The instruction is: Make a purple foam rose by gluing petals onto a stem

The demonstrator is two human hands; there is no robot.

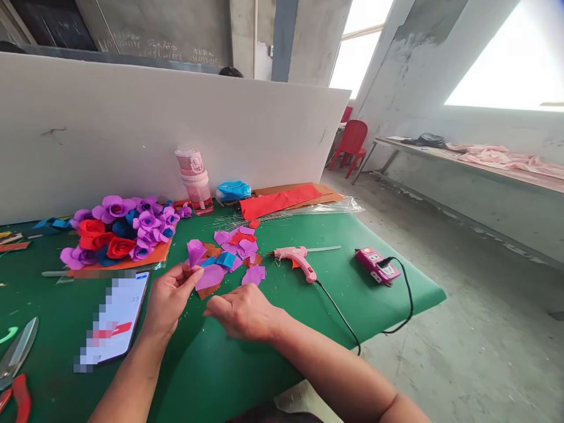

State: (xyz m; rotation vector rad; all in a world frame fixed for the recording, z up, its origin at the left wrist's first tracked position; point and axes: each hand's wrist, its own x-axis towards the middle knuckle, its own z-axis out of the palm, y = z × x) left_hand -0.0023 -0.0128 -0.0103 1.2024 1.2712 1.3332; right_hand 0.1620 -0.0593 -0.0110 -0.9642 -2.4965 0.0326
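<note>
My left hand (pixel 171 296) pinches a purple paper petal (pixel 195 252) between thumb and fingertips, above the green table (pixel 211 376). My right hand (pixel 242 311) is just to its right, fingers curled in; whatever it may hold is hidden. Loose purple petals (pixel 253 275), along with blue, red and brown pieces, lie beyond both hands. A pink glue gun (pixel 297 258) rests on its side to the right of the petals, a clear stick at its back. Finished paper flowers (pixel 121 247) in purple, red and blue are heaped at the back left.
A phone (pixel 121 317) lies left of my left forearm, with red-handled scissors (pixel 20 352) farther left. A pink bottle (pixel 195 182), blue packet (pixel 233 191) and red paper (pixel 279 201) line the back. A magenta power box (pixel 376 266) with black cable is at right.
</note>
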